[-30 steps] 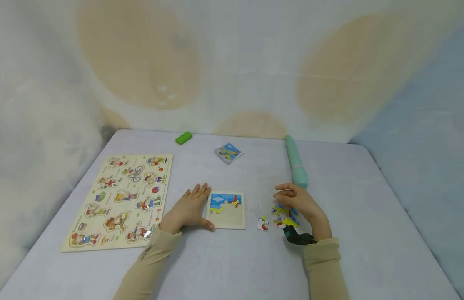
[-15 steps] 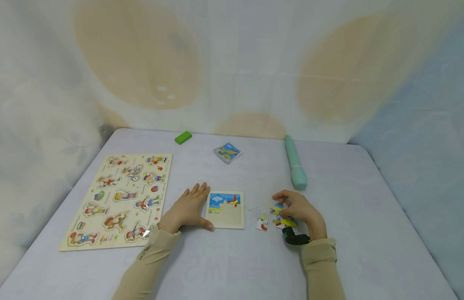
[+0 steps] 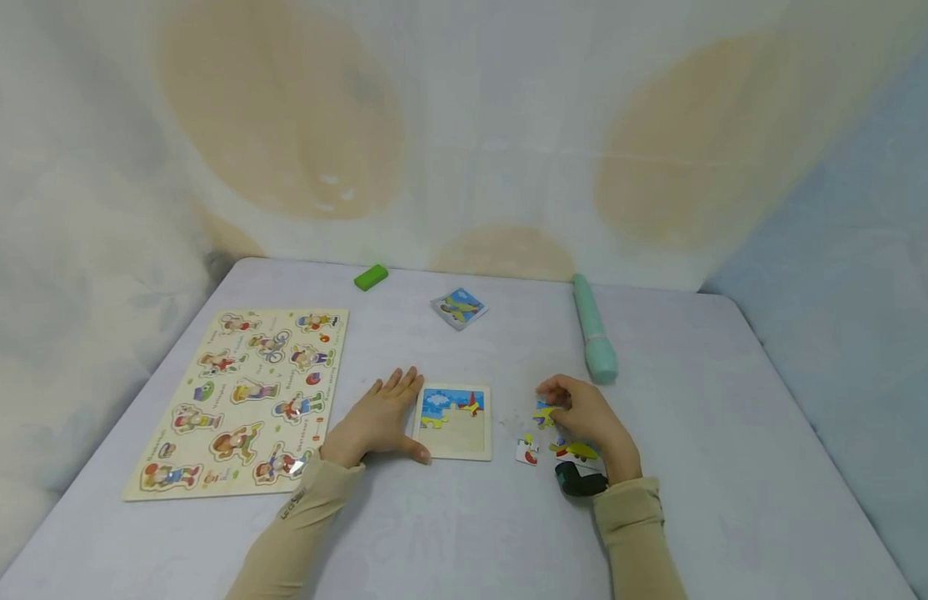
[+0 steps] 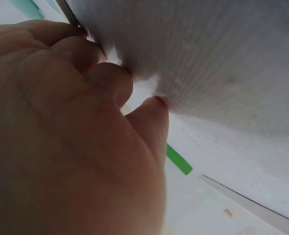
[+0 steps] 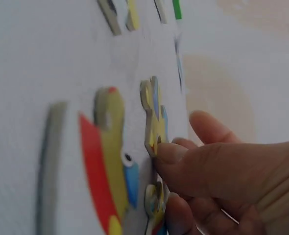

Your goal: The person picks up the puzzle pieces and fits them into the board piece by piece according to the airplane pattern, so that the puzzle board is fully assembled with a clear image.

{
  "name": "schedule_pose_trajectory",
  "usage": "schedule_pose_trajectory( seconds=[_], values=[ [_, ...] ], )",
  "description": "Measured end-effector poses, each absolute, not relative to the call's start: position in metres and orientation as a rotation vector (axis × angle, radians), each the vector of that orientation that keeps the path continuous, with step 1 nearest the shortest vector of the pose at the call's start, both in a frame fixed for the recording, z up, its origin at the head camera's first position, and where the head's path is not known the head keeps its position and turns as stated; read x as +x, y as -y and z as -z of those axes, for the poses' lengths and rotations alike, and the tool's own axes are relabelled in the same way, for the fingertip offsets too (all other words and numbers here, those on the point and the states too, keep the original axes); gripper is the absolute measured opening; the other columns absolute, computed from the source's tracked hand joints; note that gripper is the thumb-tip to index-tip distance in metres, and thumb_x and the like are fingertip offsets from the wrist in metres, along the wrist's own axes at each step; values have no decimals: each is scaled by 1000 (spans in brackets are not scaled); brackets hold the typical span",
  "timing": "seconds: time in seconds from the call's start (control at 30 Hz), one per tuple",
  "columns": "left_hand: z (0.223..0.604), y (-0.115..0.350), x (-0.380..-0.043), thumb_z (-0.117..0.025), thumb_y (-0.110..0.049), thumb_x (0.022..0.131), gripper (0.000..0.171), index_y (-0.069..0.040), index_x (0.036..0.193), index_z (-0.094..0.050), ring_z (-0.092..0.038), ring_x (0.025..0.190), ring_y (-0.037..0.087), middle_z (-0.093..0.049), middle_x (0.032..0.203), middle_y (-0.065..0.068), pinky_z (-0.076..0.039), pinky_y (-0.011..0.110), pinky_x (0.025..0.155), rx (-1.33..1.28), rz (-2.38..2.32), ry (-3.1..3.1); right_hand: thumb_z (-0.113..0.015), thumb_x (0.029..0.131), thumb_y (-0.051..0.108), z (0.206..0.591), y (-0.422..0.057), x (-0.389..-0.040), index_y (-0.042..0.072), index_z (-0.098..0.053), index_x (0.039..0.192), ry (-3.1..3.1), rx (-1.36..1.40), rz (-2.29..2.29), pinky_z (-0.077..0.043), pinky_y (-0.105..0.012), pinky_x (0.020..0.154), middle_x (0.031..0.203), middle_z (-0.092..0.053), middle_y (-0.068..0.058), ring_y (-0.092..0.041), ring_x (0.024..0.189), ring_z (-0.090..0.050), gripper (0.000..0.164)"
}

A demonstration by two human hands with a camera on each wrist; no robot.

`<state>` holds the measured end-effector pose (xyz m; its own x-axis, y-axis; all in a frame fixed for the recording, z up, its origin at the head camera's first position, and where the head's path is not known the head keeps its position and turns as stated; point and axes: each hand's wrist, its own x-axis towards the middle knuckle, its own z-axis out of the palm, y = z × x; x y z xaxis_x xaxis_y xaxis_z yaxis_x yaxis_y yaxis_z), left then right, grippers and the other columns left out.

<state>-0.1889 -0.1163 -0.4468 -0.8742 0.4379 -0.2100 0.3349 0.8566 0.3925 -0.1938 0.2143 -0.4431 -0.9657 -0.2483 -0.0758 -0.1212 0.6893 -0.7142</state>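
Note:
My left hand (image 3: 377, 423) rests spread on the table, its fingertips and thumb at the left edge of a square wooden puzzle tray (image 3: 452, 448). Blue sky, yellow and red pieces fill the tray's upper and left part; bare wood shows in the rest. To the right, my right hand (image 3: 593, 418) pinches a yellow and blue jigsaw piece (image 3: 543, 415) between thumb and fingers, low over the table. More jigsaw pieces (image 3: 580, 452) lie under and beside that hand, partly hidden. A white and red jigsaw piece (image 3: 527, 450) lies apart, between tray and right hand.
A large wooden board with pictured figures (image 3: 239, 446) lies at the left. Farther back are a green block (image 3: 371, 277), a small picture card (image 3: 460, 308) and a mint-green tapered object (image 3: 595, 329). Hanging cloth (image 3: 501, 167) bounds the table's back.
My right hand has moved left and down over the loose pieces, and its thumb and fingers have closed on the yellow and blue jigsaw piece. The left hand stays at the tray.

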Motion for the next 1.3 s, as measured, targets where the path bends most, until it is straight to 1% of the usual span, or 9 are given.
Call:
schedule_pose_trajectory(
  seconds=[0.17,0.4,0.47,0.67,0.87,1.1,1.17,1.23,1.3],
  values=[
    [447,115,-188,-85,-56,61,123,-2,153,-24,-11,151,36,-16,162,15,-14,56,121,582,-499,-2738,-57,81,-8,446,-210,-194,3,-62,114,-2821,-244,1099,-49,-34,84,103,-64,-11,-23,92,-57,35],
    [447,115,-189,-85,-56,61,124,-2,153,-23,-11,151,36,-16,162,15,-14,56,121,579,-494,-2736,-55,81,-9,448,-209,-196,4,-61,109,-2808,-286,1103,-48,-44,95,102,-65,-10,-27,101,-57,32],
    [447,115,-189,-85,-57,61,124,-2,153,-23,-11,151,36,-15,162,15,-14,56,121,580,-491,-2737,-54,82,-9,447,-209,-196,4,-59,110,-2793,-289,1122,-48,-43,93,103,-64,-10,-26,100,-57,31],
    [449,116,-190,-85,-57,60,124,-2,153,-23,-11,151,36,-15,162,15,-14,56,121,582,-485,-2741,-54,84,-8,446,-208,-196,4,-57,112,-2728,-238,1222,-49,-33,82,104,-60,-11,-22,92,-57,31],
    [449,116,-191,-85,-57,60,125,-2,153,-23,-11,151,36,-16,162,15,-14,56,121,579,-479,-2738,-58,86,-6,447,-208,-196,6,-57,122,-2703,-189,1272,-51,-31,81,110,-63,-13,-22,93,-60,38],
    [449,116,-191,-85,-58,60,125,-3,153,-23,-10,151,35,-15,163,14,-13,55,122,577,-482,-2735,-64,91,4,445,-207,-199,9,-62,118,-2672,-101,1344,-50,-25,70,99,-68,-13,-17,83,-61,28],
    [449,116,-191,-85,-58,60,125,-3,153,-23,-10,151,35,-15,163,14,-13,55,122,578,-485,-2734,-61,93,4,445,-205,-199,7,-63,120,-2653,-111,1385,-52,-24,71,99,-67,-14,-16,83,-62,27],
    [449,116,-191,-85,-58,60,124,-3,153,-23,-10,151,35,-14,163,14,-13,55,122,579,-489,-2731,-56,96,4,446,-203,-200,7,-62,125,-2634,-125,1436,-55,-25,76,101,-66,-15,-17,88,-64,30],
    [450,116,-190,-85,-57,60,124,-3,153,-23,-10,151,36,-15,163,14,-13,56,121,580,-498,-2732,-51,98,2,448,-200,-200,7,-59,131,-2588,-132,1509,-56,-25,77,102,-64,-16,-17,87,-63,34]
  ],
)
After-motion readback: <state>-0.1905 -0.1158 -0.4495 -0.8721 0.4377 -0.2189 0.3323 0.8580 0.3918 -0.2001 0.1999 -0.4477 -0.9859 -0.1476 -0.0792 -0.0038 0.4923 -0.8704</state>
